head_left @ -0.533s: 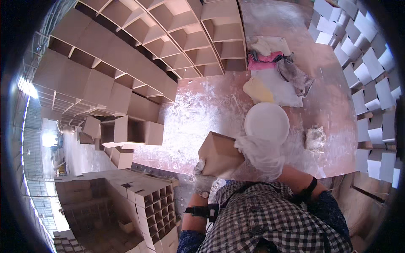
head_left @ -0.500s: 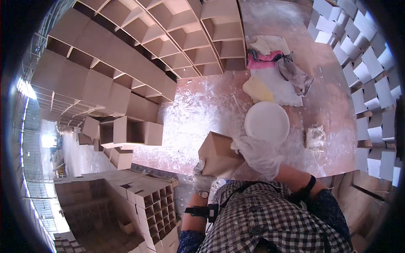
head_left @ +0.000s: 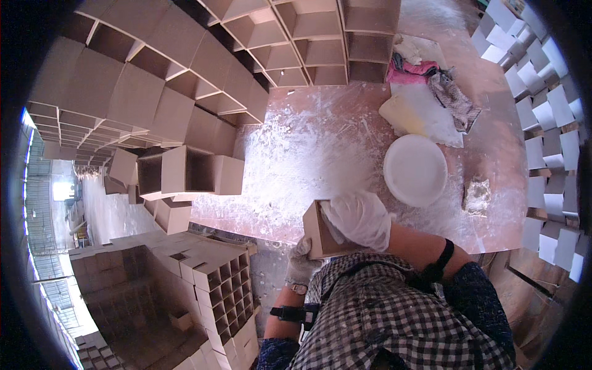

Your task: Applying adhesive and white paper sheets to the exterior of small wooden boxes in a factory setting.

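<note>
A small brown cardboard box (head_left: pixel 314 231) is tilted close against my checked front, its open end turned away from me. My left hand (head_left: pixel 301 262), in a pale glove, grips the box at its left lower side. White, thin, wrinkled material covers my right hand (head_left: pixel 357 219), which is at the box's opening with the fingertips partly inside. Its fingers are hidden, and I cannot make out whether it holds anything. A pale blur hangs just above the right hand. Beyond it, a round white dish (head_left: pixel 415 171) rests on the table.
The reddish table (head_left: pixel 296 148) is smeared with white. Stacked open cardboard boxes (head_left: pixel 314 37) stand at the far left, with several loose ones (head_left: pixel 200 172) nearer. Cloths (head_left: pixel 453 98) and a stained sheet (head_left: pixel 419 117) lie far right, a small rough block (head_left: pixel 477 196) nearer. White-faced boxes (head_left: pixel 542 139) line the right.
My right hand has moved left and onto the box's opening. The box has turned, so its open end shows more. The whole view has shifted slightly.
</note>
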A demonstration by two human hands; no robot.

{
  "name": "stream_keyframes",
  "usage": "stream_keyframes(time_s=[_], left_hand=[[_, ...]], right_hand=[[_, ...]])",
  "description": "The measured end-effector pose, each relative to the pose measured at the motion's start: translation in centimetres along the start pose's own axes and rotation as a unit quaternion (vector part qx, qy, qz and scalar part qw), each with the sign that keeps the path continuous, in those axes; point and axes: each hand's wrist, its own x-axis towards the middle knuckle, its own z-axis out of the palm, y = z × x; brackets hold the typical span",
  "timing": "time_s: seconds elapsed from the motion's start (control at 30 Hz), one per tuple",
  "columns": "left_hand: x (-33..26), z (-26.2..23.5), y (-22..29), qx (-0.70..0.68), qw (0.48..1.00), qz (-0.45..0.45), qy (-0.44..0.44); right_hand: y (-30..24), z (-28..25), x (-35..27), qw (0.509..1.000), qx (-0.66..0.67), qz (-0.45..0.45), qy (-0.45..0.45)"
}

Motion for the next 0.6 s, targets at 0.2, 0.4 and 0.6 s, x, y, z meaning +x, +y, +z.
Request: stream_keyframes(time_s=[0.2, 0.4, 0.6], left_hand=[[1.1, 2.8, -2.3, -0.074, 0.987, 0.117, 0.088], [0.4, 5.3, -1.7, -0.081, 0.989, 0.104, 0.065], [0.5, 2.6, -2.5, -0.058, 0.990, 0.104, 0.079]], right_hand=[[0.4, 2.6, -0.8, 0.982, 0.104, 0.159, 0.005], [-0.4, 1.1, -2.6, 0.991, -0.072, 0.116, 0.015], [-0.4, 3.4, -1.2, 0.959, 0.137, 0.215, 0.122]])
